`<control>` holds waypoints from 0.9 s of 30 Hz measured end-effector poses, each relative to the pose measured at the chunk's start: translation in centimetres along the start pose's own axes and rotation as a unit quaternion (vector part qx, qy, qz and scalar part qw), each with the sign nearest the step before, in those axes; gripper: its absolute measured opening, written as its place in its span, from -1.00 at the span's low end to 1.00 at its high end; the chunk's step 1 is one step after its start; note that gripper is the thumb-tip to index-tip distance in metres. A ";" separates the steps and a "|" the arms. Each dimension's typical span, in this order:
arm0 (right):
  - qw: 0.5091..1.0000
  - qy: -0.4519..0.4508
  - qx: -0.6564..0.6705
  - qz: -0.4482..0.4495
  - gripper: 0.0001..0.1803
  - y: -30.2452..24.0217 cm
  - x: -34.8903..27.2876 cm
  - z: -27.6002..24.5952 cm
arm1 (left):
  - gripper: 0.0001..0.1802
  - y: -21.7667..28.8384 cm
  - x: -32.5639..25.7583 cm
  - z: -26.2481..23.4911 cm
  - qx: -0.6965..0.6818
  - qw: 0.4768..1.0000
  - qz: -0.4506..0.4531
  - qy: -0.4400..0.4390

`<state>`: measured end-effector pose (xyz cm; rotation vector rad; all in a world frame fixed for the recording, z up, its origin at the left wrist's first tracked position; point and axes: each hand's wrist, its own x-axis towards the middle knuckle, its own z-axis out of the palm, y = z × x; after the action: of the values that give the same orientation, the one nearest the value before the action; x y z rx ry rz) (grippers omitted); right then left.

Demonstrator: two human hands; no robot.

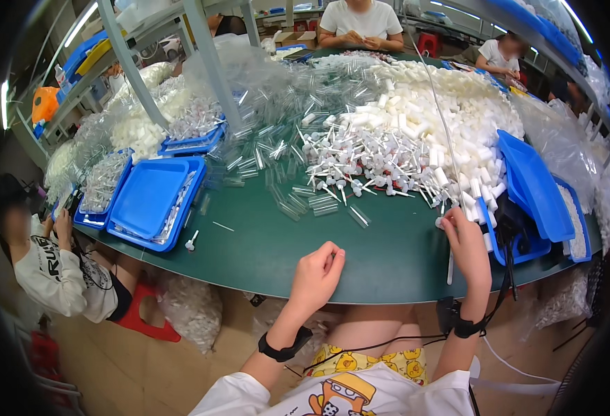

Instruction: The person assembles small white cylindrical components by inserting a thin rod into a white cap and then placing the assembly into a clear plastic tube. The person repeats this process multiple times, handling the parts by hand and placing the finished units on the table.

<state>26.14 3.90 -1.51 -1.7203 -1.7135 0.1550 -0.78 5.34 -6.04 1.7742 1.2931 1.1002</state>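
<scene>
My left hand [318,275] is closed near the table's front edge, fingers curled in; anything inside is hidden. My right hand [466,244] reaches to the right edge of the pile, its fingertips pinched at a small white pump head [440,222]. Below that hand a thin whitish stick [450,269] points toward the table edge. Ahead lies a heap of white pump heads with thin tubes [360,161], backed by a large mound of white cylindrical caps [430,93]. Several clear vials [322,204] lie left of the heap, and one loose pump piece [191,241] rests farther left.
Stacked blue trays [154,197] stand at the left on the green table [263,239]. More blue trays [535,186] lean at the right, beside dark cables. Grey shelf posts [211,62] rise at the back left. A co-worker [55,260] sits left; others sit across the table.
</scene>
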 end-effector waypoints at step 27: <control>0.991 -0.023 0.130 0.005 -0.87 -4.4 -1.1 -0.9 | -0.82 0.6 -0.2 0.0 0.061 0.996 0.036 -0.061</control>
<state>22.83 2.03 1.08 -1.5425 -1.6376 0.4062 -0.58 4.94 -5.56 1.9591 1.2543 0.9530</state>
